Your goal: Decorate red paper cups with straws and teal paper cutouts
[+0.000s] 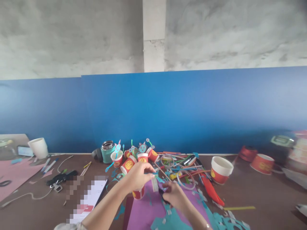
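My left hand [142, 175] reaches over the work pile, thumb and fingers closed together at a short whitish strip [155, 184] that hangs below the fingertips. Under its palm stands a red paper cup [138, 194], partly hidden by the hand. My right hand [174, 195] is curled around black-handled scissors [164, 196], close to the strip's lower right side; the blades are hard to make out. Beneath both hands lie a purple sheet [144, 214] and cut-up teal paper [172, 220] with small white scraps.
Behind my hands are several red paper cups [128, 164], some bearing paper faces, and a teal thermos [107, 151]. Straws, a tape roll [186, 180] and a red pouch-like item [212, 190] lie to the right, beside stacked cups [222, 169]. A phone [96, 191] lies left.
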{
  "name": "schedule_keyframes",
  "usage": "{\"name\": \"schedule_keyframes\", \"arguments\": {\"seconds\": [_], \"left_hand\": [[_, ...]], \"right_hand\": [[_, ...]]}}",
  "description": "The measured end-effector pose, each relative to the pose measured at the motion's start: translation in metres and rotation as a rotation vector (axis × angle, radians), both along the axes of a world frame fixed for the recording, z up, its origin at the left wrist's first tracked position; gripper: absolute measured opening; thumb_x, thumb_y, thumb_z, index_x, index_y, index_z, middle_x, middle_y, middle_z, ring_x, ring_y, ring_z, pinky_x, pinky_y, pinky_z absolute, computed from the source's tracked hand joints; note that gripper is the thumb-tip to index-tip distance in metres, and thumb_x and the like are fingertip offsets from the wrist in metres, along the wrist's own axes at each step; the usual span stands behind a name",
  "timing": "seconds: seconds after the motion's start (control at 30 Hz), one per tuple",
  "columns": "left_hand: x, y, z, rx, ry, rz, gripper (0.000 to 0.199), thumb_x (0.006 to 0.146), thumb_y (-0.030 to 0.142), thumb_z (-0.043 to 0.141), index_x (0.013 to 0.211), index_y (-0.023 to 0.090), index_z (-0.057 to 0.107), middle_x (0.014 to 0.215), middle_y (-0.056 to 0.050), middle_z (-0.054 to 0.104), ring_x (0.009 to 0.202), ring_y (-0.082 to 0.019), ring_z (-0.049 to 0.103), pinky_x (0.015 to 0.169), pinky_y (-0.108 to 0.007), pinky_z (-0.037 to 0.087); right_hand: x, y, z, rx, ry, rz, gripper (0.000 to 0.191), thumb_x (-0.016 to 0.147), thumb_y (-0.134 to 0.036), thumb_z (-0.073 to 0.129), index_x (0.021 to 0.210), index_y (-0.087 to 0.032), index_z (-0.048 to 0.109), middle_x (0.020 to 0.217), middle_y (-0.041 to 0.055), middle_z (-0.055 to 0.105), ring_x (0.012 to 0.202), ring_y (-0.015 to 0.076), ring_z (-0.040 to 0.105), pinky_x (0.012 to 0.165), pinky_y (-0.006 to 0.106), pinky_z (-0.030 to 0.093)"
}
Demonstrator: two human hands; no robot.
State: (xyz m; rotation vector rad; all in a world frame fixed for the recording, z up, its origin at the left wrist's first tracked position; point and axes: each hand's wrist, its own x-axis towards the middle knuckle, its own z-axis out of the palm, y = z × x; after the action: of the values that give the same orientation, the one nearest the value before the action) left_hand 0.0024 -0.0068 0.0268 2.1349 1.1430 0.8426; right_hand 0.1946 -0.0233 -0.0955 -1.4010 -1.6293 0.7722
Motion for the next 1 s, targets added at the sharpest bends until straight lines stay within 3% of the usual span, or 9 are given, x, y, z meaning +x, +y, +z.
{"name": "schedule_keyframes", "arguments": {"seconds": [0.1, 0.2, 0.3, 0.4, 0.57, 0.7, 0.83, 0.9, 1.0], "left_hand": [[0.003, 0.006, 0.001, 0.011, 0.013, -0.052, 0.015, 0.070, 0.021, 0.062, 0.080, 0.022, 0.074, 0.079, -0.001, 0.073, 0.074, -0.019, 0.065, 0.067, -0.025, 0.045], [0.008, 0.010, 0.000, 0.055, 0.033, -0.066, 0.019, 0.070, 0.016, 0.060, 0.081, 0.022, 0.074, 0.082, -0.002, 0.073, 0.076, -0.020, 0.066, 0.071, -0.027, 0.046], [0.010, 0.011, -0.001, 0.123, 0.082, -0.065, 0.019, 0.070, 0.015, 0.059, 0.080, 0.022, 0.074, 0.083, -0.003, 0.073, 0.080, -0.021, 0.065, 0.075, -0.028, 0.045], [0.008, 0.015, -0.001, 0.185, 0.143, -0.042, 0.020, 0.072, 0.016, 0.057, 0.081, 0.023, 0.073, 0.083, -0.003, 0.071, 0.080, -0.021, 0.064, 0.075, -0.029, 0.044], [0.009, 0.024, -0.002, 0.290, 0.226, -0.004, 0.020, 0.077, 0.015, 0.056, 0.085, 0.024, 0.071, 0.085, -0.002, 0.070, 0.097, -0.022, 0.059, 0.087, -0.030, 0.040], [0.012, 0.028, -0.001, 0.310, 0.235, 0.012, 0.020, 0.079, 0.014, 0.055, 0.086, 0.024, 0.070, 0.090, -0.003, 0.070, 0.098, -0.022, 0.058, 0.088, -0.031, 0.038], [0.012, 0.035, -0.001, 0.327, 0.252, 0.020, 0.019, 0.080, 0.012, 0.055, 0.087, 0.022, 0.070, 0.090, -0.004, 0.070, 0.097, -0.023, 0.057, 0.087, -0.033, 0.038], [0.011, 0.040, -0.002, 0.336, 0.265, 0.014, 0.019, 0.080, 0.012, 0.056, 0.085, 0.022, 0.070, 0.091, -0.003, 0.069, 0.098, -0.023, 0.056, 0.087, -0.033, 0.037], [0.012, 0.043, -0.003, 0.345, 0.286, 0.007, 0.019, 0.080, 0.011, 0.056, 0.083, 0.022, 0.071, 0.092, -0.003, 0.069, 0.097, -0.023, 0.056, 0.088, -0.035, 0.036]], "right_hand": [[0.013, -0.001, 0.014, -0.225, 0.130, 0.082, 0.027, 0.070, -0.019, 0.048, 0.090, -0.014, 0.065, 0.059, 0.0038, 0.069, 0.050, 0.0179, 0.067, 0.036, 0.019, 0.040], [0.022, -0.006, 0.031, -0.532, 0.447, 0.190, 0.020, 0.074, -0.028, 0.057, 0.085, -0.015, 0.066, 0.070, 0.0060, 0.072, 0.057, 0.0137, 0.067, 0.036, 0.015, 0.034], [0.030, -0.009, 0.039, -0.602, 0.467, 0.265, 0.019, 0.074, -0.033, 0.061, 0.077, -0.015, 0.067, 0.063, 0.0031, 0.069, 0.046, 0.0080, 0.060, 0.033, 0.012, 0.027], [0.038, -0.010, 0.038, -0.636, 0.393, 0.345, 0.011, 0.064, -0.020, 0.065, 0.074, -0.015, 0.065, 0.061, 0.0011, 0.068, 0.049, 0.0103, 0.063, 0.034, 0.012, 0.030], [0.055, -0.016, 0.041, -0.670, 0.337, 0.455, 0.038, 0.061, -0.017, 0.065, 0.098, -0.014, 0.064, 0.074, 0.0067, 0.073, 0.056, 0.0151, 0.068, 0.040, 0.015, 0.040], [0.067, -0.016, 0.050, -0.612, 0.351, 0.457, 0.030, 0.064, -0.020, 0.066, 0.093, -0.013, 0.067, 0.076, 0.0048, 0.069, 0.062, 0.0140, 0.067, 0.043, 0.014, 0.039], [0.071, -0.003, 0.046, -0.365, 0.388, 0.228, 0.031, 0.068, -0.030, 0.067, 0.095, -0.018, 0.065, 0.067, -0.0015, 0.061, 0.054, 0.0112, 0.058, 0.041, 0.017, 0.035], [0.072, 0.006, 0.038, -0.194, 0.272, 0.126, 0.032, 0.064, -0.031, 0.070, 0.092, -0.018, 0.066, 0.062, -0.0027, 0.058, 0.054, 0.0134, 0.055, 0.044, 0.021, 0.038], [0.070, 0.013, 0.030, -0.014, 0.071, 0.102, 0.027, 0.059, -0.022, 0.070, 0.086, -0.018, 0.070, 0.065, -0.0009, 0.060, 0.062, 0.0171, 0.056, 0.055, 0.026, 0.045]]}}
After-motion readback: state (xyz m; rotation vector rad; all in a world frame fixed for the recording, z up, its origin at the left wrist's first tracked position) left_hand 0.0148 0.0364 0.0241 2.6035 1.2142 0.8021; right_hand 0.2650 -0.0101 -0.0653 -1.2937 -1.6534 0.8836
